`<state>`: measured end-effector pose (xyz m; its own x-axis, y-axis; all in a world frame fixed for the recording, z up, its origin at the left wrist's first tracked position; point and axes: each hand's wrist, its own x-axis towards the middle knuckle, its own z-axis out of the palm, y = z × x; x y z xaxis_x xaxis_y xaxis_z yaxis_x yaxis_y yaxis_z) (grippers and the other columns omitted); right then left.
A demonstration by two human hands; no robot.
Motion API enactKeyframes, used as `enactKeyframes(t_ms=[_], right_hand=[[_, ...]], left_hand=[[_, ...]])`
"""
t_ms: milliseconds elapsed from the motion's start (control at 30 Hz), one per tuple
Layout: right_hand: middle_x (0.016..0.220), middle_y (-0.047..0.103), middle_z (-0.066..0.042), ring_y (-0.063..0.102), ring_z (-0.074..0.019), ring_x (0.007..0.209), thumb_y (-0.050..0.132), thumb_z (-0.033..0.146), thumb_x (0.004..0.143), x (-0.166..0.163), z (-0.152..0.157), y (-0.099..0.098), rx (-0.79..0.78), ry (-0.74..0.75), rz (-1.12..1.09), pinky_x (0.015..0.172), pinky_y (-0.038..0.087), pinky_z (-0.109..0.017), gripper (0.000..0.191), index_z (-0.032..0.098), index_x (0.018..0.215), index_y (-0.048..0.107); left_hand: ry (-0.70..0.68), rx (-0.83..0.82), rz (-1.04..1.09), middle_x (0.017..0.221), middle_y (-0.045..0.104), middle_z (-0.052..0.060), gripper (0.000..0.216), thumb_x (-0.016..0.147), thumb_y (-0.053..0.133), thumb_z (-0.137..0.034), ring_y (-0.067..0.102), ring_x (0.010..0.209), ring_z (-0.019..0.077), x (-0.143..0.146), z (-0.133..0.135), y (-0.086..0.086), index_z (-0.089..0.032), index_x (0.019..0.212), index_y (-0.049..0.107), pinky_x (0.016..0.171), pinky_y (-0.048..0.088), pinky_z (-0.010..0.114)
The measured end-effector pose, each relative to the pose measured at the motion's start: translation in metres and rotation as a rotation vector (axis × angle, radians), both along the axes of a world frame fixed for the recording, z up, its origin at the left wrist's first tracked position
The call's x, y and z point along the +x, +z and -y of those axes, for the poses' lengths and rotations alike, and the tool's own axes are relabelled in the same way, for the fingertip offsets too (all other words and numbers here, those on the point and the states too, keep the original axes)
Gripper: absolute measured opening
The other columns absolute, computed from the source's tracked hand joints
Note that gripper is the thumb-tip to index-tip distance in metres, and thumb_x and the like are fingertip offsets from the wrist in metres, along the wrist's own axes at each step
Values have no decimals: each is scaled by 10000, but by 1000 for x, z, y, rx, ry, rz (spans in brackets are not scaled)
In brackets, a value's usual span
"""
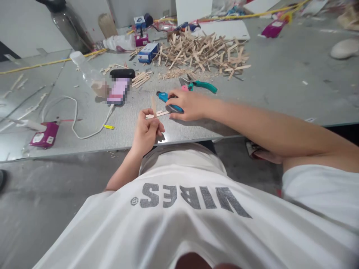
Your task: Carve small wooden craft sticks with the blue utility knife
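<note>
My left hand (pixel 147 129) is closed in a pinch on a flat wooden craft stick (pixel 154 105), which points up and away from me. Under and beside those fingers, another pale craft stick (pixel 162 114) lies on the table and reaches toward my right hand. My right hand (pixel 186 104) curls over a blue hand tool with a dark tip (pixel 162 96); the fingers hide much of it, so its exact kind is unclear. Just beyond that hand lie green-handled pliers (pixel 206 86), jaws to the left.
Behind my hands is a large heap of craft sticks (pixel 202 52) with wood crumbs before it. A phone (pixel 119 90) with a white cable (pixel 74 112), a clear bottle (pixel 88 73), a blue box (pixel 148 53) and a purple pack (pixel 45 135) stand left.
</note>
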<state>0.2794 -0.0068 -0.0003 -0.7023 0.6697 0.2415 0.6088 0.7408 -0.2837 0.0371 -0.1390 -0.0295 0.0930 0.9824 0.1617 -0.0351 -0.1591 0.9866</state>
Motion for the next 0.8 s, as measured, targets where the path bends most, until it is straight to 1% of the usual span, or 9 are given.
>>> enactKeyframes(t_ms=[67, 100, 167, 300, 467, 533, 600, 667, 800], right_hand=[[1151, 780, -193, 688, -327, 1055, 532, 446, 1149, 0, -9, 11, 6, -208, -13, 993, 547, -488, 351, 181, 1145, 762], [1115, 784, -184, 673, -315, 1017, 573, 438, 1137, 1, -14, 16, -11, -376, 40, 981, 531, -481, 301, 191, 1116, 745], [1030, 775, -188, 645, -302, 962, 730, 376, 1059, 2, -21, 21, -40, -477, 93, 945, 509, -469, 205, 181, 997, 715], [913, 724, -139, 637, -272, 986, 835, 205, 958, -1, -24, 27, -96, -540, 187, 961, 493, -428, 179, 174, 882, 675], [697, 600, -71, 664, -291, 985, 863, 58, 861, -8, -25, 40, -132, -574, 304, 981, 515, -435, 225, 154, 775, 678], [727, 658, -104, 699, -311, 997, 863, 100, 899, -8, -26, 43, -118, -583, 361, 971, 540, -435, 164, 140, 817, 726], [882, 762, -162, 736, -335, 1051, 836, 164, 952, -7, -24, 43, -78, -591, 404, 972, 568, -438, 65, 129, 954, 782], [1049, 811, -209, 759, -358, 1109, 798, 199, 986, -7, -23, 39, -53, -599, 420, 982, 588, -449, 123, 122, 1083, 798], [1280, 809, -259, 752, -368, 1228, 664, 274, 1112, -11, -24, 32, -101, -604, 421, 1029, 584, -453, 218, 114, 1200, 782]], left_hand=[[-24, -20, 24, 768, 788, -41, 434, 1065, 810, -511, 670, 557, 100, 0, -1, -1, -235, 1269, 545, 553, 495, 210], [-44, -32, 29, 782, 800, -24, 487, 1038, 832, -569, 684, 564, 103, 0, -1, 0, -224, 1271, 579, 546, 499, 209], [-98, -63, 13, 792, 812, 7, 537, 988, 867, -654, 693, 570, 99, -2, -2, 5, -204, 1182, 649, 550, 511, 203], [-248, -93, -55, 771, 821, 38, 543, 973, 876, -696, 670, 545, 87, -4, -5, 29, -191, 996, 678, 562, 532, 200], [-389, 58, -139, 646, 736, -20, 510, 1034, 815, -695, 612, 491, 95, 4, -22, 58, -216, 1015, 640, 507, 469, 205], [-399, 148, -160, 588, 668, -63, 499, 1063, 775, -702, 555, 456, 92, 10, -36, 56, -227, 1068, 620, 481, 411, 208], [-377, 258, -175, 579, 641, -81, 478, 1075, 763, -686, 538, 456, 94, 15, -53, 46, -236, 1092, 603, 497, 408, 216], [-288, 319, -157, 590, 637, -85, 418, 1085, 765, -619, 565, 490, 100, 19, -71, 32, -243, 1085, 583, 528, 434, 217], [-136, 114, -151, 548, 630, -107, 181, 1158, 665, -351, 521, 428, 98, 22, -97, 10, -257, 1070, 537, 492, 418, 205]])
